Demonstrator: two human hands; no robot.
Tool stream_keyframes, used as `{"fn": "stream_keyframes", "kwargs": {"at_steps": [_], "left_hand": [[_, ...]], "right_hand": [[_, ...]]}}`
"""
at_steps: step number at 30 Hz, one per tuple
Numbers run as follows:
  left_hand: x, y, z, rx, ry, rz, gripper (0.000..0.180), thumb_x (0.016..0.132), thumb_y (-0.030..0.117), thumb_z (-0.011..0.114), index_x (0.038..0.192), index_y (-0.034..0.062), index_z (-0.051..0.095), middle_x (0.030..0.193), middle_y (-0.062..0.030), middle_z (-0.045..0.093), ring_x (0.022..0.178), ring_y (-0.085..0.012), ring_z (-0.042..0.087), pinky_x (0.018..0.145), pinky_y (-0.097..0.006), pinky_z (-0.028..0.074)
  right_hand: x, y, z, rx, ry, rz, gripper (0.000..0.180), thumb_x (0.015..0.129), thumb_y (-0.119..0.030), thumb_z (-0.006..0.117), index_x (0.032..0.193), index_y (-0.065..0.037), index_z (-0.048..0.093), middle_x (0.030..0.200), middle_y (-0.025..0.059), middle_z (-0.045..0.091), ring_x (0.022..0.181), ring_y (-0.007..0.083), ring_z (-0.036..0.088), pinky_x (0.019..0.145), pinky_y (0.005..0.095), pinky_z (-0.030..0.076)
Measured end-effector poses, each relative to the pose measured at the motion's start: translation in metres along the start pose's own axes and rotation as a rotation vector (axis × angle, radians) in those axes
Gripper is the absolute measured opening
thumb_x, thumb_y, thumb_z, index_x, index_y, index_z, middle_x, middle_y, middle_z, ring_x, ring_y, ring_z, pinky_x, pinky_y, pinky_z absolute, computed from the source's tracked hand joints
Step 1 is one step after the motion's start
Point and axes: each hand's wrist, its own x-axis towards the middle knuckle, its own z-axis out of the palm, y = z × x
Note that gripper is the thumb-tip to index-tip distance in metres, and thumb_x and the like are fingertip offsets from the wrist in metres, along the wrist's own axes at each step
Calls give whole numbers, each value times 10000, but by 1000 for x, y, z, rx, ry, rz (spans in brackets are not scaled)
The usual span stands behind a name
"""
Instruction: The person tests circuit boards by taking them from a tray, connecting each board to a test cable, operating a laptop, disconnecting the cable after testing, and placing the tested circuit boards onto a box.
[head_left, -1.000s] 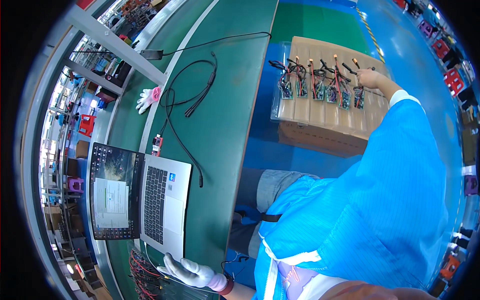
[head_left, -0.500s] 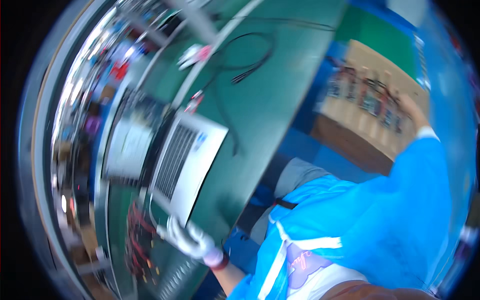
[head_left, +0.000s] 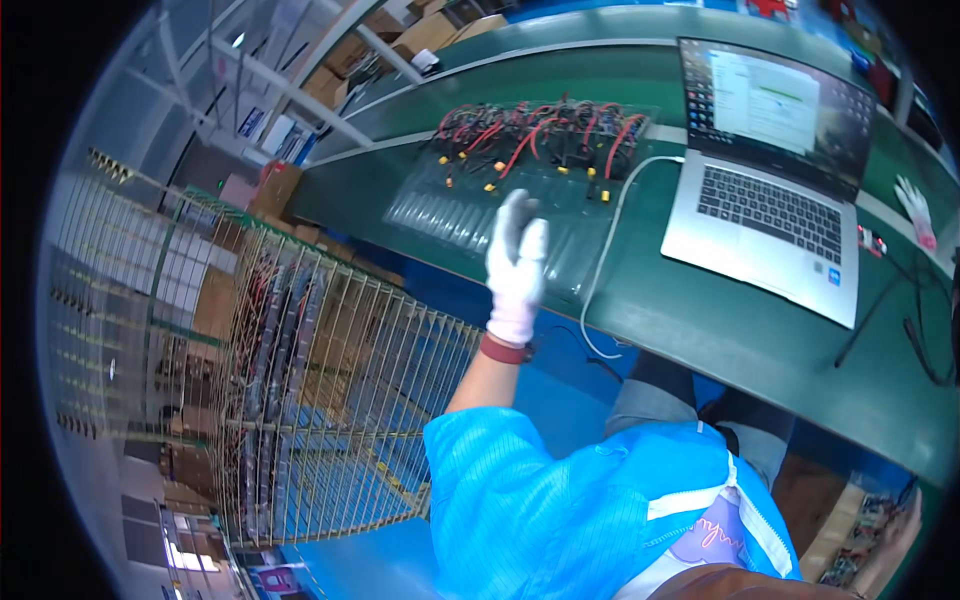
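Observation:
My left hand [head_left: 517,262], in a white glove with a dark red band at the wrist, is raised over the front of a clear plastic tray [head_left: 440,215]. Its fingers are stretched out and apart, holding nothing. At the tray's far side lies a row of small circuit boards with red and black wires [head_left: 540,130] and yellow connectors. Low at the right rim, my bare right hand [head_left: 902,535] is beside a cardboard box [head_left: 832,530] containing more wired circuit boards [head_left: 858,545]. Its fingers are too indistinct there to show whether they grip anything.
An open laptop [head_left: 760,230] stands on the green workbench [head_left: 640,310], with a white cable [head_left: 612,240] running off its left side. A wire rack [head_left: 340,370] holding wired parts stands at the left. At the right lie black cables [head_left: 915,320] and a white glove [head_left: 915,210].
My view has swung left, bringing the wire rack and the wired boards into sight. My left hand has come away from beside the laptop and cable to above the plastic tray.

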Motion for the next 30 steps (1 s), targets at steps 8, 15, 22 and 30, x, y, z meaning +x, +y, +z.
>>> {"fn": "stream_keyframes", "kwargs": {"at_steps": [8,15,22,30], "left_hand": [[77,-6,-56,78,143,-3,516,949,142,586,1399,-29,401,1334,-173,512,1222,-217,507,1050,-327,380],[155,-51,23,405,-394,83,305,876,242,643,1110,50,683,1067,-123,694,1020,-223,648,899,-333,492],[184,-113,128,1303,-530,200,669,849,650,476,951,35,719,951,-189,704,954,-325,664,1054,-469,311],[183,-123,180,1620,-442,107,517,846,577,496,953,146,760,1075,-150,694,1049,-303,630,1091,-522,180]], "right_hand": [[138,-293,92,280,-61,-1006,393,633,-4,633,1024,34,638,880,149,637,673,276,604,579,370,473],[165,-367,110,425,-158,-1121,337,615,-68,650,946,-5,644,829,81,635,568,197,565,500,319,435],[139,-339,84,248,-155,-954,357,611,-74,660,963,-18,640,808,68,632,567,190,570,499,325,434],[105,-295,83,169,-222,-780,339,620,-128,677,953,-77,636,680,39,573,535,226,568,489,351,455]]}}
